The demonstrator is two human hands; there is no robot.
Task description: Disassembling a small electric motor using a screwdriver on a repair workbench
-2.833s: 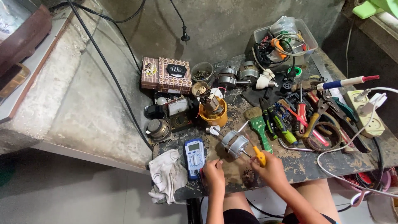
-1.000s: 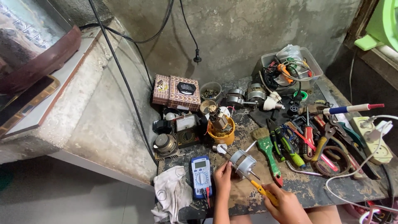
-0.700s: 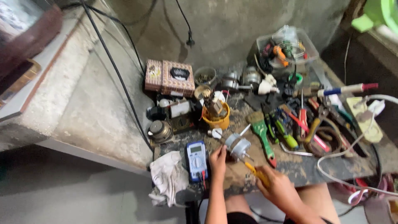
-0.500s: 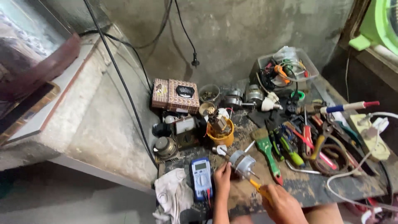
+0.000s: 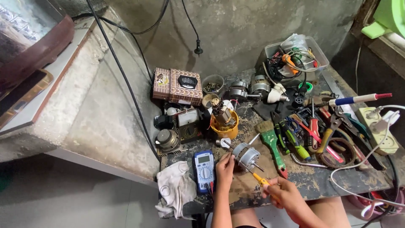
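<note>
Soft, even daylight falls on the worktop, brightest toward its right end by the pale green window frame; shadows are faint and short. The floor below the worktop lies dim. Focus is sharp at centre, with wide-angle bending toward the edges; no glare

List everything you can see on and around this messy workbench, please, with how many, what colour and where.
small motor: one, silver-grey, front middle of the bench, at the left hand's fingertips
screwdriver: one, yellow handle, in the right hand, tip toward the motor
multimeter: one, blue, front left, beside the left hand
rag: one, white, front left corner
paintbrush: one, green handle, right of the motor
yellow cup: one, behind the motor, holding a part
patterned box: one, brown, back left
plastic tub: one, clear, back right, full of wires
power strip: one, pale, far right
pliers and hand tools: several, mixed colours, right half
left hand: touching the motor
right hand: gripping the screwdriver
</note>
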